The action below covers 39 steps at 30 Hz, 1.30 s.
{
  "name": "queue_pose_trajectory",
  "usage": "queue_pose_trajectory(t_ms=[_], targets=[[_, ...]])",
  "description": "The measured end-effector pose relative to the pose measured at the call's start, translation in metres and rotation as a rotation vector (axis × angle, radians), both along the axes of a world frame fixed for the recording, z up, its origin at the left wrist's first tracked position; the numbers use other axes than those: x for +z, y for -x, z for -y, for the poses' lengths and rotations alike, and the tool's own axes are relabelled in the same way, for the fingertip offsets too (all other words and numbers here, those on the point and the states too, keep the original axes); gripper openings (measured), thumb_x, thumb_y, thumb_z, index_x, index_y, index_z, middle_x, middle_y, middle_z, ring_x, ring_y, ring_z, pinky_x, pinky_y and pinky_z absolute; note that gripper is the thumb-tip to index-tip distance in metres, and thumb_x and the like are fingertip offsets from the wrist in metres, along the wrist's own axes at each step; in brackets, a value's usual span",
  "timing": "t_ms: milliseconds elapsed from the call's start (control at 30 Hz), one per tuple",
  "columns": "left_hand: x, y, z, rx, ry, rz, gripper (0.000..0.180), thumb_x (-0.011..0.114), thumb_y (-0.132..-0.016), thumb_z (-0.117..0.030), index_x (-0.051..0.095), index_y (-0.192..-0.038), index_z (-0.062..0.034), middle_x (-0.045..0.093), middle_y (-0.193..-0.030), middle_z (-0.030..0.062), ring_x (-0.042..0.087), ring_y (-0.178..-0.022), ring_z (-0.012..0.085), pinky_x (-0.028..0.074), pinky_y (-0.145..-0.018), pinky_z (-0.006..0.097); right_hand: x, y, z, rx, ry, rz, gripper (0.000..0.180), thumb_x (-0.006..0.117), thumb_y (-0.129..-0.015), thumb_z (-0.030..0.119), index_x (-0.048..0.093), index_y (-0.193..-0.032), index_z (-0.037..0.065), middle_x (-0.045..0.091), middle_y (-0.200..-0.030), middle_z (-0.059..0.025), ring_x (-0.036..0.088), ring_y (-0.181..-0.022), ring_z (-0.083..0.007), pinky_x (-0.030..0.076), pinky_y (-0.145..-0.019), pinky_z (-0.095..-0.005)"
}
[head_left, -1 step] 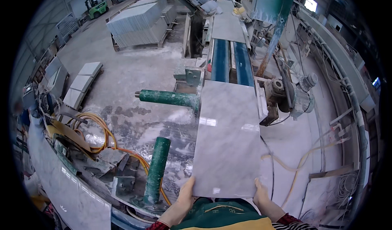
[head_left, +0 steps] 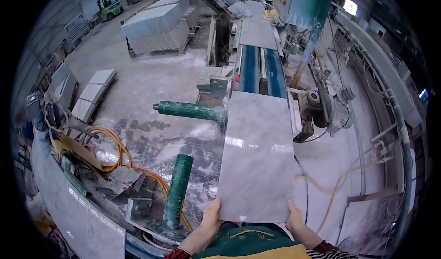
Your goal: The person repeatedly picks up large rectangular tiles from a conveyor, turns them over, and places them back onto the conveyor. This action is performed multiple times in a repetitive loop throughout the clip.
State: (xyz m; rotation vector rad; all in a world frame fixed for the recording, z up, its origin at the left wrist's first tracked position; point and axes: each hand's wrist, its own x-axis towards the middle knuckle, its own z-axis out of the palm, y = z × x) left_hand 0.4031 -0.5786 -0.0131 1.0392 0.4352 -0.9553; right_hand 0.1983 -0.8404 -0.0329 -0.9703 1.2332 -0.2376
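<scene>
A polished pale grey stone slab stretches away from my body, its far end resting at the start of a conveyor with two blue belts. My left hand grips the near left corner, thumb along the side edge. At the near right corner my right hand holds the other edge the same way. The fingers under the slab are hidden. Farther along the belts lies a second grey slab.
Green rollers stand left of the slab, one upright and one sideways. Orange hoses coil beside them. A motor sits right of the conveyor. Stacked slabs rest on a pallet at the far left. A polished slab lies lower left.
The view has shifted very slightly. Both hands keep their hold on the slab, which stays in nearly the same place on the conveyor end.
</scene>
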Motion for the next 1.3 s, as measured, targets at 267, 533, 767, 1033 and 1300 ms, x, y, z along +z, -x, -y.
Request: queue_pose_trajectory(t_ms=[267,533,767,1033,1300], targets=[[0.043,-0.028,0.041,0.105,0.069,0.032,0.043,0.059,-0.11,-0.034,0.062,-0.138,-0.0012,0.071,-0.126,0.0106,0.07,-0.111,0.0205,0.059,-0.093,0.039,0.045,-0.04,0.027,-0.025,0.036,0.049,0.063,0.064,-0.106,0.048,0.059,-0.14,-0.005,0.067,-0.133,-0.0186,0.066,-0.119,-0.0322,0.054,-0.098,-0.048],[0.045,-0.108,0.091,0.056,0.028,0.057,0.04,0.06,-0.109,-0.036,0.064,-0.135,-0.0057,0.07,-0.125,0.0084,0.071,-0.105,0.0198,0.06,-0.084,0.038,0.037,-0.103,0.085,0.221,0.32,-0.075,0.057,0.061,-0.108,0.044,0.063,-0.134,-0.007,0.07,-0.128,-0.0198,0.069,-0.114,-0.0289,0.056,-0.094,-0.0423],[0.041,-0.181,0.163,0.049,-0.027,0.047,0.041,0.064,-0.106,-0.038,0.064,-0.132,-0.0054,0.071,-0.124,0.009,0.072,-0.105,0.0221,0.062,-0.08,0.038,0.013,-0.178,0.157,0.147,0.209,0.091,0.053,0.066,-0.105,0.042,0.066,-0.132,-0.004,0.073,-0.125,-0.0176,0.07,-0.111,-0.0281,0.054,-0.093,-0.0399],[0.033,-0.288,0.256,0.08,-0.028,0.068,0.041,0.061,-0.109,-0.034,0.06,-0.131,0.0013,0.07,-0.12,0.0136,0.075,-0.101,0.0265,0.067,-0.075,0.043,0.023,-0.257,0.24,-0.29,-0.495,0.661,0.044,0.07,-0.102,0.026,0.06,-0.137,0.003,0.068,-0.136,-0.0148,0.065,-0.127,-0.0285,0.053,-0.106,-0.0444],[0.028,-0.335,0.3,0.112,-0.063,0.037,0.039,0.061,-0.108,-0.028,0.061,-0.13,0.0049,0.071,-0.118,0.0164,0.076,-0.096,0.0273,0.067,-0.068,0.039,0.036,-0.313,0.21,-0.166,-0.337,0.644,0.035,0.052,-0.114,0.02,0.05,-0.143,0.002,0.063,-0.14,-0.018,0.065,-0.127,-0.0345,0.051,-0.114,-0.0579]])
